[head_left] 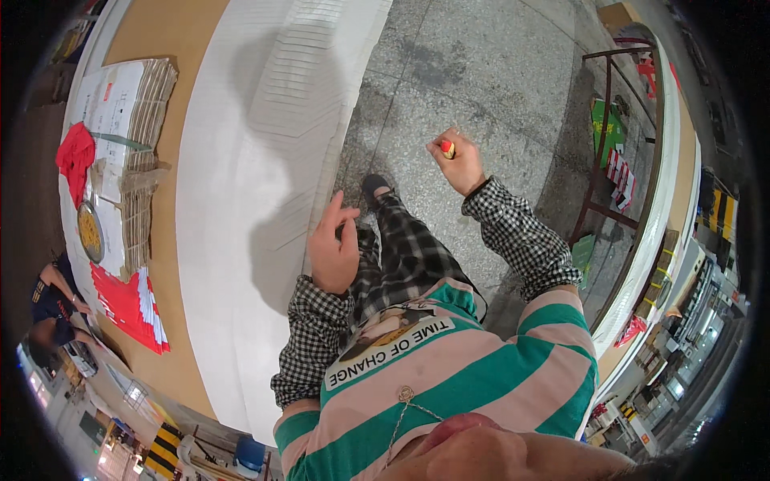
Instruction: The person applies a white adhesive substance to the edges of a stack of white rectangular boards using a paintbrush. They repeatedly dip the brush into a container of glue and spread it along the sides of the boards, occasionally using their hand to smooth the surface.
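Clock positions are taken from the centre of the head view, 12 pointing to its top. The right hand (465, 170), at 1 o'clock, is closed around a stick (447, 147), its red end facing up; its exact kind cannot be told. The left hand (333, 250), at 9 o'clock, holds nothing visible: fingers partly spread, beside the edge of the white sheet (233, 120); contact cannot be confirmed. The sheet covers much of the worktop (196, 48). Cartons (116, 164) and a tape roll (91, 231) lie farther out toward 9 o'clock. Caution: the stick is over the floor (457, 72), so a slackened grip would probably drop it there. A low sweep of the left hand or its checked sleeve (309, 325) could catch the sheet's edge, creasing or shifting it.
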`<state>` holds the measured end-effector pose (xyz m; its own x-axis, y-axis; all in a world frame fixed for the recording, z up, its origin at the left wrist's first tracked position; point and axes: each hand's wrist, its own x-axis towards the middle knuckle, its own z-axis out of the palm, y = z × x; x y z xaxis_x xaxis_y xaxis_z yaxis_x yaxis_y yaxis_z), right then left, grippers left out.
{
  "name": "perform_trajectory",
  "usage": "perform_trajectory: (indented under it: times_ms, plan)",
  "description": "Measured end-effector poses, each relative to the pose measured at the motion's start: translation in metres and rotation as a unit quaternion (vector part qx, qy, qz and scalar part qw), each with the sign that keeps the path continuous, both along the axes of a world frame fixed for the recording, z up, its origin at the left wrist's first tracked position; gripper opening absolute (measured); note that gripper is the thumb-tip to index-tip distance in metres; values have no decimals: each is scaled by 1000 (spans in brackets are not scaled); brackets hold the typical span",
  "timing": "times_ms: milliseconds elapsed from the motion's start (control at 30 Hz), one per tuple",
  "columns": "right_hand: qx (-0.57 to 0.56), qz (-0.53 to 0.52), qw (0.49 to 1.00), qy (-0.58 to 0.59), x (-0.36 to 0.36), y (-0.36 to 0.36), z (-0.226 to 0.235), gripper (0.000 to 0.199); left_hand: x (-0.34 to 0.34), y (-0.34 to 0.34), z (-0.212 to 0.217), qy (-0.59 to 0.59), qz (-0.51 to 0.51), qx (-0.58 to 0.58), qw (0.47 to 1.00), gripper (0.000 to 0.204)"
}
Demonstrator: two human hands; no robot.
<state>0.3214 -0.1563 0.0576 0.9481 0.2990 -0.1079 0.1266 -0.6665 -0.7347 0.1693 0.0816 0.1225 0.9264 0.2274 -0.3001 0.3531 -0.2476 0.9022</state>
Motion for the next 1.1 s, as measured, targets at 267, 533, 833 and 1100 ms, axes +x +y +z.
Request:
perform_trajectory:
  times_ms: [267, 533, 833, 1100]
  plan:
    - [52, 38, 998, 21, 11, -1, 13, 11, -2, -19, -6, -14, -25, -25, 999, 39]
    - [37, 33, 999, 20, 16, 2, 23, 9, 0, -22, -3, -10, -25, -49, 998, 42]
    - [24, 39, 999, 29, 14, -7, 14, 12, -2, -19, 2, -4, -4, -70, 998, 41]
    - [-10, 53, 999, 3, 11, -7, 14, 14, -9, -25, -11, -40, -13, -55, 998, 40]
